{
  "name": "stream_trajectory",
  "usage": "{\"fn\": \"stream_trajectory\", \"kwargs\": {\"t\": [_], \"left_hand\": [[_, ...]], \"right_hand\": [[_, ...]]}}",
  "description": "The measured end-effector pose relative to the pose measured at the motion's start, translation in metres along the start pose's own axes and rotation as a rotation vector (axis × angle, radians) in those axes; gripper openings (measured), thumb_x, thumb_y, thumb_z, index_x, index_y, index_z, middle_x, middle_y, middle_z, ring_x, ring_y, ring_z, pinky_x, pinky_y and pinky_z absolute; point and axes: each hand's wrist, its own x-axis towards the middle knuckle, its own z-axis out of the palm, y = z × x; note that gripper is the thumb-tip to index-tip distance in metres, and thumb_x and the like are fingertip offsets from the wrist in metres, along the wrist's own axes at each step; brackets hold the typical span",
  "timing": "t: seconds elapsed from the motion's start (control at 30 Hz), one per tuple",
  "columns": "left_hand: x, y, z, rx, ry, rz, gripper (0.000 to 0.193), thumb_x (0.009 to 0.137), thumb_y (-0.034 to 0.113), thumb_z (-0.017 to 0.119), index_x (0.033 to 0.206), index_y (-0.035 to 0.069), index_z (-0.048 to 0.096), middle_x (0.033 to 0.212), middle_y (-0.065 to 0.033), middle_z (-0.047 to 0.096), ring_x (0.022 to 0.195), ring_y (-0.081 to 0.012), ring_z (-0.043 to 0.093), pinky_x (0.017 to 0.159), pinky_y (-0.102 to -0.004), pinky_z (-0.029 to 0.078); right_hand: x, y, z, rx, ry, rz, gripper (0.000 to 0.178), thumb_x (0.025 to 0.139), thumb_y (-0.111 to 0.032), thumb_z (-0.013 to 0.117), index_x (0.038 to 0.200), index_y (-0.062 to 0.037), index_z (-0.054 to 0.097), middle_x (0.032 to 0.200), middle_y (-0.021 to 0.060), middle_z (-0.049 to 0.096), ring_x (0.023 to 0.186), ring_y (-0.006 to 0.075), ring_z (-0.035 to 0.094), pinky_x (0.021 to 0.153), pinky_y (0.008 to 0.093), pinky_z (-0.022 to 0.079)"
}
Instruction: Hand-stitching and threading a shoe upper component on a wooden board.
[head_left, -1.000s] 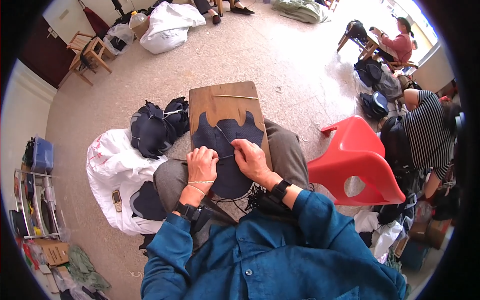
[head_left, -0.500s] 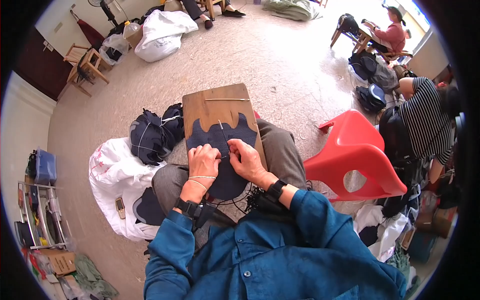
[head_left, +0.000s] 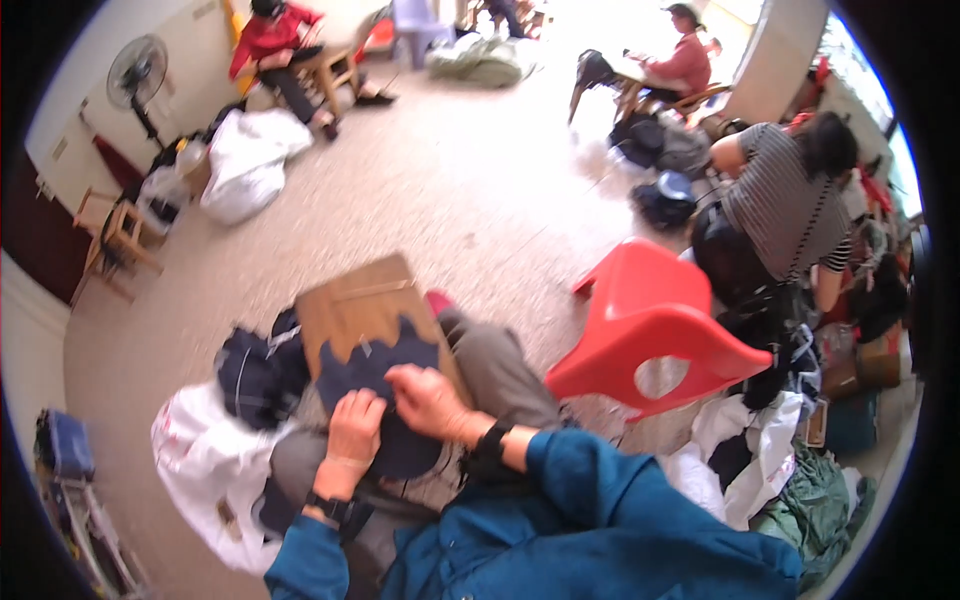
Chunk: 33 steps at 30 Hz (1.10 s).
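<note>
A dark navy cloth piece (head_left: 375, 366) with a scalloped far edge lies on a wooden board (head_left: 335, 300) across my lap. My left hand (head_left: 356, 432) rests on the cloth's left side, fingers curled together on it. Closer to the middle, my right hand (head_left: 428, 402) has its thumb and fingertips pinched over the cloth; what is between them is blurred and partly hidden. A small pale sliver (head_left: 366, 349) shows on the cloth beyond my hands. Near the board's far end lies a thin stick (head_left: 372, 292).
Left of my knees are a tied dark bundle (head_left: 255, 375) and a white sack (head_left: 200, 460). A red plastic stool (head_left: 640, 330) stands at my right, with a person in a striped top (head_left: 785, 200) beyond it. Other people sit farther off, near a white bag (head_left: 255, 160) and a fan (head_left: 138, 72).
The view has tilted up and swung, so the board and my hands appear lower and farther left, and more of the far room shows. My hands stay over the cloth.
</note>
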Motion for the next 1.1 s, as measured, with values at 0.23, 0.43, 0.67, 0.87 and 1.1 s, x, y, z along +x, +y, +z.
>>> {"fn": "stream_trajectory", "kwargs": {"t": [0.23, 0.43, 0.67, 0.87, 1.1], "left_hand": [[-0.006, 0.010, 0.004, -0.220, 0.097, -0.232, 0.013, 0.078, 0.000, 0.072, 0.089, 0.003, 0.065, 0.101, -0.0149, 0.057, 0.097, -0.0357, 0.059, 0.086, -0.0431, 0.050], [-0.012, 0.026, -0.002, -0.178, 0.210, -0.376, 0.021, 0.073, 0.001, 0.076, 0.091, 0.002, 0.065, 0.109, -0.0193, 0.057, 0.106, -0.0378, 0.057, 0.094, -0.0469, 0.045], [-0.034, 0.021, -0.002, -0.128, 0.198, -0.546, 0.020, 0.075, 0.006, 0.079, 0.091, 0.008, 0.067, 0.101, -0.0107, 0.058, 0.103, -0.0340, 0.056, 0.094, -0.0480, 0.042], [-0.036, 0.004, 0.009, -0.158, 0.222, -0.523, 0.016, 0.075, 0.003, 0.077, 0.085, 0.008, 0.064, 0.092, -0.0124, 0.059, 0.092, -0.0353, 0.058, 0.082, -0.0463, 0.044], [-0.034, -0.002, 0.017, -0.232, 0.248, -0.568, 0.013, 0.073, 0.004, 0.079, 0.081, 0.007, 0.069, 0.084, -0.0099, 0.060, 0.082, -0.0308, 0.062, 0.074, -0.0424, 0.049]], "right_hand": [[-0.005, -0.004, -0.001, -0.164, -0.176, -0.054, 0.015, 0.087, -0.008, 0.067, 0.101, -0.0112, 0.063, 0.096, 0.0090, 0.063, 0.086, 0.0338, 0.064, 0.075, 0.0437, 0.050], [0.002, -0.010, -0.004, -0.152, -0.216, -0.270, 0.015, 0.084, -0.014, 0.070, 0.098, -0.0093, 0.067, 0.104, 0.0101, 0.058, 0.097, 0.0297, 0.060, 0.080, 0.0403, 0.048], [0.009, -0.022, 0.001, -0.456, -0.386, -0.384, 0.011, 0.084, -0.014, 0.065, 0.093, -0.0097, 0.062, 0.095, 0.0087, 0.054, 0.093, 0.0264, 0.055, 0.081, 0.0380, 0.044], [0.017, -0.026, 0.007, -0.499, -0.429, -0.370, 0.012, 0.084, -0.015, 0.064, 0.094, -0.0086, 0.061, 0.094, 0.0095, 0.055, 0.093, 0.0270, 0.056, 0.080, 0.0386, 0.042], [0.023, -0.022, 0.019, -0.499, -0.516, -0.347, 0.013, 0.083, -0.015, 0.066, 0.093, -0.0078, 0.064, 0.093, 0.0103, 0.061, 0.093, 0.0283, 0.061, 0.081, 0.0397, 0.043]]}}
